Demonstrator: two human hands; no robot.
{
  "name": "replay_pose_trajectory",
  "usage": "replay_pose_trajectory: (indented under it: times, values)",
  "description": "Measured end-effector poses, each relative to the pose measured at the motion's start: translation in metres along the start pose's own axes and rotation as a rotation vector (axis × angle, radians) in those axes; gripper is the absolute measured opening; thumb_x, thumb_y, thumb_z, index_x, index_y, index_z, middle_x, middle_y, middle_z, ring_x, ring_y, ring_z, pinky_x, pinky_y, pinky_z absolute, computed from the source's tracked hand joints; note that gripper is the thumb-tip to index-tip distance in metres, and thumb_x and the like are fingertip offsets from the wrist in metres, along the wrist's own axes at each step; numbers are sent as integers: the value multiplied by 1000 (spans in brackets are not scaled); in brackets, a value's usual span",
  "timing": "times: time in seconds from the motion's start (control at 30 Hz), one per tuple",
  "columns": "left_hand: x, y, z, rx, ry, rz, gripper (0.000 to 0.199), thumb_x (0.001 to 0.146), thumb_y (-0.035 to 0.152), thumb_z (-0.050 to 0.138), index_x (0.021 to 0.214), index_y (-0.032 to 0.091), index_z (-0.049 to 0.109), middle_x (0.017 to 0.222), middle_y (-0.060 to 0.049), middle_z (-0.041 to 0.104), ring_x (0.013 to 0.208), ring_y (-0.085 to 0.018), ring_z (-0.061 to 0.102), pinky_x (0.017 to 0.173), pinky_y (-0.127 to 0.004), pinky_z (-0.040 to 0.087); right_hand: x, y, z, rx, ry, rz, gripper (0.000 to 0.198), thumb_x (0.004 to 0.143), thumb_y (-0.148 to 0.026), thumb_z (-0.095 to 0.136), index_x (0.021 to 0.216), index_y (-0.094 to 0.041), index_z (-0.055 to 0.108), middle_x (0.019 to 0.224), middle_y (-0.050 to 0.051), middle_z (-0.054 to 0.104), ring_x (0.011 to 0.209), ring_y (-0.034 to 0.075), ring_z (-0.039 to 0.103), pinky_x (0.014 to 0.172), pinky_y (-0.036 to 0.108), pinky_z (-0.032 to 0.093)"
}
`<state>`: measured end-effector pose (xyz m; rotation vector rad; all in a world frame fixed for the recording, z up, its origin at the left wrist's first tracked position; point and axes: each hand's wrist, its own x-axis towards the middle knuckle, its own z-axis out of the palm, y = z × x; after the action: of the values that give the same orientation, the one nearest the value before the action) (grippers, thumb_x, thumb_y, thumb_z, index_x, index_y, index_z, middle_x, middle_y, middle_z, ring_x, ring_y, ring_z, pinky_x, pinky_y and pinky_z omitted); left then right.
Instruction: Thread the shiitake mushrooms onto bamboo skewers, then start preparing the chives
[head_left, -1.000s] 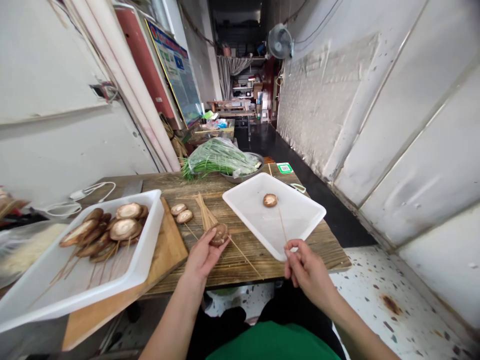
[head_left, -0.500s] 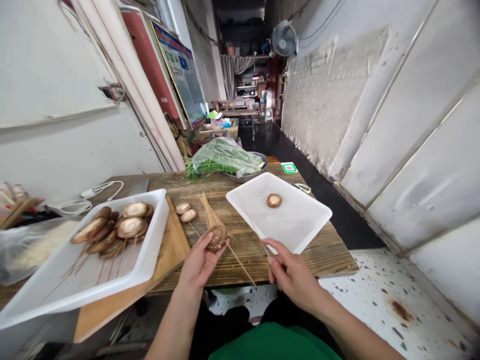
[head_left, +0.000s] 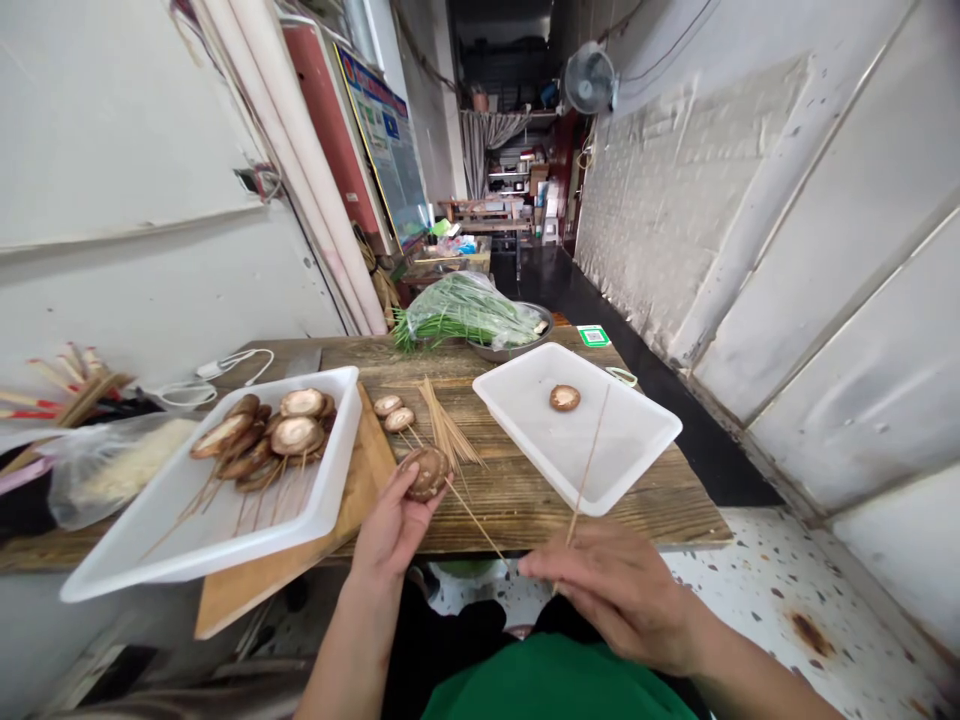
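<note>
A brown shiitake mushroom (head_left: 426, 472) is pinched in the fingers of my left hand (head_left: 394, 525), cap up. One bamboo skewer (head_left: 478, 522) runs out of it toward my right hand. My right hand (head_left: 619, 590) is closed on another bamboo skewer (head_left: 592, 455), which points up over the front of the right white tray (head_left: 517, 430). That tray holds a single mushroom (head_left: 565, 398). Loose skewers (head_left: 452, 428) lie fanned on the table beyond my left hand, beside two small mushrooms (head_left: 399, 420). Several skewered mushrooms (head_left: 296, 436) are piled in the left white tray (head_left: 341, 440).
The left tray rests partly on a wooden board (head_left: 371, 445) on the wooden table (head_left: 360, 355). Bagged green vegetables (head_left: 472, 312) lie over a metal bowl (head_left: 525, 345) at the back. A plastic bag (head_left: 124, 470) and a white cable (head_left: 217, 370) are at the left.
My right hand has moved right and nearer to me, and its skewer has swung from leaning left to leaning right. My left hand still holds the mushroom. The view has shifted left.
</note>
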<state>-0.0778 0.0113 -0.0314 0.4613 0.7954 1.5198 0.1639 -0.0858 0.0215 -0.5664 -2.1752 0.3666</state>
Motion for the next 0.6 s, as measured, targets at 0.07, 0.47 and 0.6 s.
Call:
replay_pose_trajectory:
  times: [0.07,0.47,0.6]
  values:
    - [-3,0,0,0,-9,9,18,77,6,53,90,13,62,99,-10,66,96,-24,61,83,-45,52,6,-2,2,-5,-51,-76,37,87,-8,39,120,-21,48,92,7,69,81,16,63,70,28,48]
    - [-8,-14,8,-72,-25,-32,13,80,11,51,89,12,61,96,-10,66,94,-23,61,87,-51,47,-10,1,55,126,-192,-32,26,89,-24,37,86,-14,61,65,6,63,62,15,57,62,25,46]
    - [-7,-11,13,-157,-27,-56,30,87,34,40,89,12,60,96,-14,65,97,-28,60,84,-57,46,-22,7,57,88,-197,173,22,89,-16,39,98,-15,59,78,7,66,72,15,60,69,24,46]
